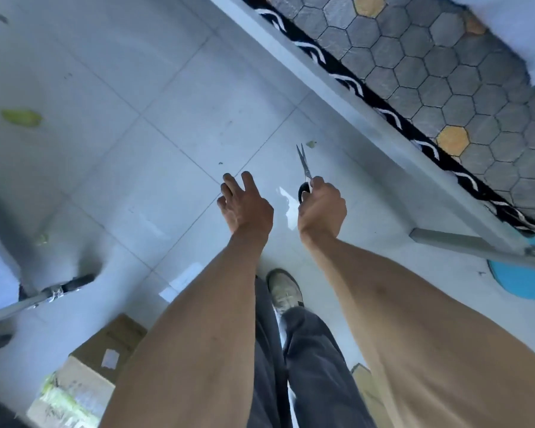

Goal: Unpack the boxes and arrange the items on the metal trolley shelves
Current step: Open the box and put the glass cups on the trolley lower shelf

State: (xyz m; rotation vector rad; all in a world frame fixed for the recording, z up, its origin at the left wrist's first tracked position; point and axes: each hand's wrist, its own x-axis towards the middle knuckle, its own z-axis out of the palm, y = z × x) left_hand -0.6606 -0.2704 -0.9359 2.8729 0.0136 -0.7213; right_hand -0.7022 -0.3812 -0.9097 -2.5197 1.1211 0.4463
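Far to the left of my hands I see a metal frame (28,299) with a dark caster, blurred, low at the frame's edge. Below it and left of my left forearm lies a cardboard box (105,344) on the pale tiled floor (136,88), a white label on its flap and greenish tape along its near end; it sits well behind and below my grip, near my legs. A second bit of cardboard (363,381) shows between my right forearm and trouser leg.

My left hand (244,205) is stretched forward over the floor, fingers spread and relaxed, holding nothing. Just beside it, to the right, my right hand (322,208) is curled around the black handle of a pair of scissors (304,166), the blades slightly parted and pointing away from me, up past my knuckles. Below the two hands, between my forearms, I see one shoe (284,291) and dark trousers.

To the right of the scissors runs a raised pale ledge (337,103), and beyond it a rug (445,72) with grey and yellow hexagons and a black-and-white border. Low to the right of my grip sits something blue (519,282) under a grey bar.
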